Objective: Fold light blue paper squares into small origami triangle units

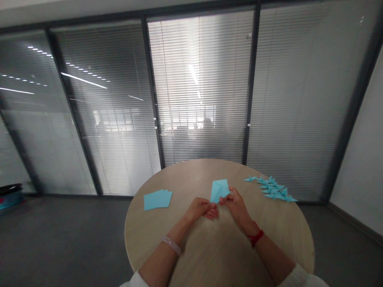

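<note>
Pale sleeves [302, 277] lie nearest. Past them, the left hand [202, 208] pinches the folded paper [220, 187] at its bottom corner; the right hand [236, 202] pinches its right side, well inside the counter's [185, 175] edges. Uneven pressure could skew the crease; an outward swing of the right hand could push the paper birds [275, 189] off the right edge.

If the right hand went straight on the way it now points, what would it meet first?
The folded blue paper, which the right hand seems to be holding; exact depth is unclear.
</note>
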`<state>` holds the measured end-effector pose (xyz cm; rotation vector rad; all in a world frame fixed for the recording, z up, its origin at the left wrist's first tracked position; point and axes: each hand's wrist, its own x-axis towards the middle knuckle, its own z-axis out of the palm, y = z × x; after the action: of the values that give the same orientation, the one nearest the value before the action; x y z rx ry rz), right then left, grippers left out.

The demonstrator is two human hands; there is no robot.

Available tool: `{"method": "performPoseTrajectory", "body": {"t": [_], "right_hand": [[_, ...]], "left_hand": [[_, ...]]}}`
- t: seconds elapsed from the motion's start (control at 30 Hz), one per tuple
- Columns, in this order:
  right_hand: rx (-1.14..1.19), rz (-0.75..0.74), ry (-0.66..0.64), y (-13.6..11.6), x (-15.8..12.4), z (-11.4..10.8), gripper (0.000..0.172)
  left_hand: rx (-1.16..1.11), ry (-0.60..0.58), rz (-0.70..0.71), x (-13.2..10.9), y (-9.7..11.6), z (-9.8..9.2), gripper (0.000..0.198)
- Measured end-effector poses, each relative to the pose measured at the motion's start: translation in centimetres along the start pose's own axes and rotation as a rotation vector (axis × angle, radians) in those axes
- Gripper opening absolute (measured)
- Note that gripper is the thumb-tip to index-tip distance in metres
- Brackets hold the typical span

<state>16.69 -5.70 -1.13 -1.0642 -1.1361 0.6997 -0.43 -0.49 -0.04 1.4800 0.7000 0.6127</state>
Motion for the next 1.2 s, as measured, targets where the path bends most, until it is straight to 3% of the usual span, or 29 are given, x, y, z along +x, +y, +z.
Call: {"method": "performPoseTrajectory", "body": {"t": [0.2,0.53,0.93,1.2], "right_hand": [[0.0,0.0,0.08,-0.28,0.12,-0.31,0.06],[0.137,0.091,0.079,-0.03,0.05,0.07,0.068],[0.111,0.018,0.15,-0.01,0.35,-0.71,0.049],[0.085,-0.007,0.083,-0.37,0.09,-0.46,0.043]], "left_hand": [[0.026,0.021,0.009,-0.13,0.09,-0.07,0.045],[0.107,0.033,0.117,-0.53,0.7,-0.22,0.044],[0.11,0.136,0.085,0.18,0.17,-0.59,0.044],[-0.001,0.124,0.171,0.16,0.47,-0.19,0.052]]}}
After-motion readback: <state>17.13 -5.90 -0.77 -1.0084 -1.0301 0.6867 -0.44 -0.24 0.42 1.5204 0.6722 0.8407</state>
